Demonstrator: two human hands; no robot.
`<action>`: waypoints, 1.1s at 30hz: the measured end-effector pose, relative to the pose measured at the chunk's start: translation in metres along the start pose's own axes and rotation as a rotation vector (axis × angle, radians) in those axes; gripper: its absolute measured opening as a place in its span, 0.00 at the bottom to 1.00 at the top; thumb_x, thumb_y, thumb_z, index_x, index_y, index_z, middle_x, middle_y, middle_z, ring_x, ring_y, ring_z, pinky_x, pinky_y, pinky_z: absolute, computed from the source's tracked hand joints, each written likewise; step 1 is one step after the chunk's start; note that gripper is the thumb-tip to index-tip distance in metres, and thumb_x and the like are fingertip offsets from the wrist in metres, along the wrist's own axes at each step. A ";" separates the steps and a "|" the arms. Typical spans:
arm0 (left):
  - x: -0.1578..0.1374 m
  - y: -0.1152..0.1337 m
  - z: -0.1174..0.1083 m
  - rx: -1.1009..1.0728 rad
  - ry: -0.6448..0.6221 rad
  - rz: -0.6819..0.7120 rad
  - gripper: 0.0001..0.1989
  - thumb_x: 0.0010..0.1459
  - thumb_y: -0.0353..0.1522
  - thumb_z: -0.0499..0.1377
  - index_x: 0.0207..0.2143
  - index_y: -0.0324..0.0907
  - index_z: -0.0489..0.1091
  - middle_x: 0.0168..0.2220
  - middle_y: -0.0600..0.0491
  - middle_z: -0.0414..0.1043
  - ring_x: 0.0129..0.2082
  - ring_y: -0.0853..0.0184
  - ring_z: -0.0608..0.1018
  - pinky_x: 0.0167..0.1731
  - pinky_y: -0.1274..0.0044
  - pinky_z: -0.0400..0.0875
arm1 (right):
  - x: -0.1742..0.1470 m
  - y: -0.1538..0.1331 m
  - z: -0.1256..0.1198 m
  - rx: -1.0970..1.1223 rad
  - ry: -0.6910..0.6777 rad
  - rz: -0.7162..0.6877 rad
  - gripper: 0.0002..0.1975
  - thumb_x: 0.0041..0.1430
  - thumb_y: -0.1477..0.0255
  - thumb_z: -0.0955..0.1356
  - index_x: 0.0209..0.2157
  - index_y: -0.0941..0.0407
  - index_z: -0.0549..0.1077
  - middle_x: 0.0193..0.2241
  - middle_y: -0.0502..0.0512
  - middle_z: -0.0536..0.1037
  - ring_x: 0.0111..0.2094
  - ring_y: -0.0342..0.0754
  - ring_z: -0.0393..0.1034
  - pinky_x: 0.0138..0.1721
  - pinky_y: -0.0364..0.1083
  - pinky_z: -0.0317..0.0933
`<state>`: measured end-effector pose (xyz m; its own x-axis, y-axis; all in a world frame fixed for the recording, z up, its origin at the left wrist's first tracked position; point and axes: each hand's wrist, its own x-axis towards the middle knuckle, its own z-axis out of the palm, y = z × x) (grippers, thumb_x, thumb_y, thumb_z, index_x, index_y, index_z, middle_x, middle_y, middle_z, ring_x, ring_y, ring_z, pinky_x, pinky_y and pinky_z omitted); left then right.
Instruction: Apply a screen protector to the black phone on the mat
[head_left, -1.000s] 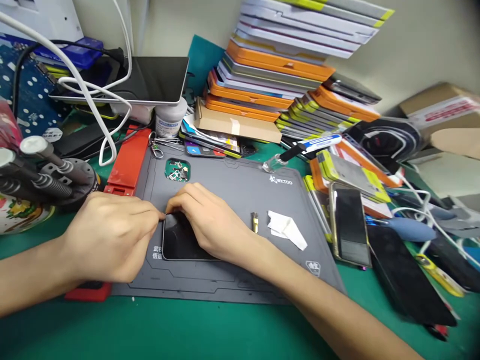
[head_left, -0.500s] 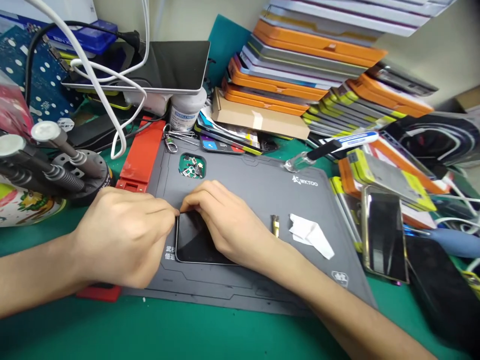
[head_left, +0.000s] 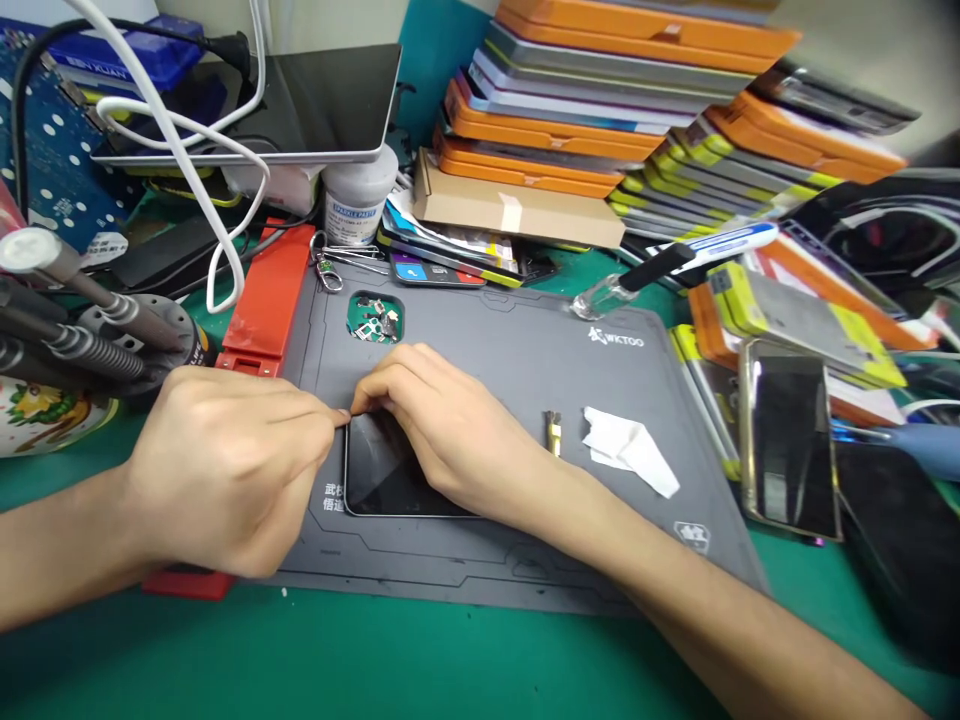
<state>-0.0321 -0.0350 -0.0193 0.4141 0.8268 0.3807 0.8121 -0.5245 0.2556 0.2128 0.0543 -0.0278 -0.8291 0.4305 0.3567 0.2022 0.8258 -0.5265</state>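
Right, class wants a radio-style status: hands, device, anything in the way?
Left hand curled at upper-left corner of black-screened device. Right hand arched over it, hiding part. Device flat on grey mat; white wipe lies apart, to the right.

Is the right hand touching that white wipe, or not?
Apart. The head view shows it: a strip of bare grey mat lies between the right hand and the white wipe.
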 end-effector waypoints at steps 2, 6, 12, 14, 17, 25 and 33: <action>0.007 0.003 -0.004 0.043 0.060 0.094 0.19 0.59 0.25 0.51 0.17 0.41 0.71 0.38 0.70 0.82 0.45 0.92 0.81 0.40 0.90 0.74 | 0.000 0.000 0.000 0.002 0.010 -0.013 0.12 0.72 0.87 0.60 0.47 0.62 0.70 0.43 0.57 0.74 0.43 0.48 0.63 0.47 0.48 0.61; 0.021 0.011 -0.013 0.125 0.094 0.186 0.15 0.57 0.24 0.53 0.20 0.43 0.72 0.38 0.70 0.82 0.42 0.88 0.82 0.39 0.89 0.79 | 0.001 0.001 0.001 0.008 0.004 -0.010 0.12 0.72 0.87 0.60 0.47 0.63 0.71 0.44 0.58 0.74 0.43 0.48 0.63 0.47 0.48 0.60; 0.026 0.016 -0.018 0.196 0.101 0.203 0.12 0.54 0.24 0.55 0.29 0.45 0.77 0.35 0.68 0.82 0.38 0.87 0.82 0.34 0.91 0.76 | 0.001 0.000 0.001 0.001 0.015 -0.034 0.11 0.73 0.87 0.61 0.47 0.61 0.70 0.43 0.56 0.74 0.43 0.48 0.64 0.47 0.48 0.61; 0.024 0.015 -0.017 0.212 0.108 0.206 0.11 0.54 0.25 0.56 0.31 0.45 0.78 0.35 0.66 0.82 0.37 0.87 0.82 0.33 0.91 0.74 | 0.000 0.000 0.003 -0.002 0.013 -0.032 0.11 0.73 0.86 0.60 0.48 0.60 0.70 0.44 0.56 0.74 0.44 0.48 0.65 0.47 0.48 0.62; 0.019 0.013 -0.014 0.233 0.123 0.204 0.08 0.55 0.27 0.58 0.34 0.43 0.78 0.34 0.63 0.81 0.37 0.89 0.80 0.34 0.94 0.71 | -0.001 0.001 0.007 -0.010 -0.001 -0.017 0.12 0.73 0.86 0.61 0.49 0.58 0.69 0.44 0.54 0.74 0.44 0.48 0.65 0.46 0.49 0.63; 0.011 0.009 -0.006 0.242 0.179 0.258 0.21 0.57 0.42 0.67 0.27 0.32 0.66 0.21 0.62 0.65 0.26 0.94 0.60 0.33 0.98 0.54 | -0.001 -0.001 0.011 0.065 0.012 -0.017 0.13 0.77 0.83 0.58 0.48 0.54 0.68 0.43 0.51 0.75 0.44 0.45 0.67 0.46 0.47 0.63; 0.011 0.007 -0.007 0.269 0.251 0.277 0.28 0.59 0.46 0.65 0.24 0.30 0.63 0.19 0.63 0.59 0.25 0.97 0.51 0.31 0.98 0.45 | 0.006 0.012 0.003 0.813 0.478 0.421 0.13 0.75 0.60 0.66 0.48 0.54 0.75 0.35 0.54 0.73 0.36 0.46 0.69 0.42 0.47 0.64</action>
<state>-0.0248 -0.0312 -0.0075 0.5452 0.5709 0.6139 0.7764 -0.6200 -0.1130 0.2088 0.0660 -0.0339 -0.4430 0.8742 0.1986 -0.1329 0.1551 -0.9789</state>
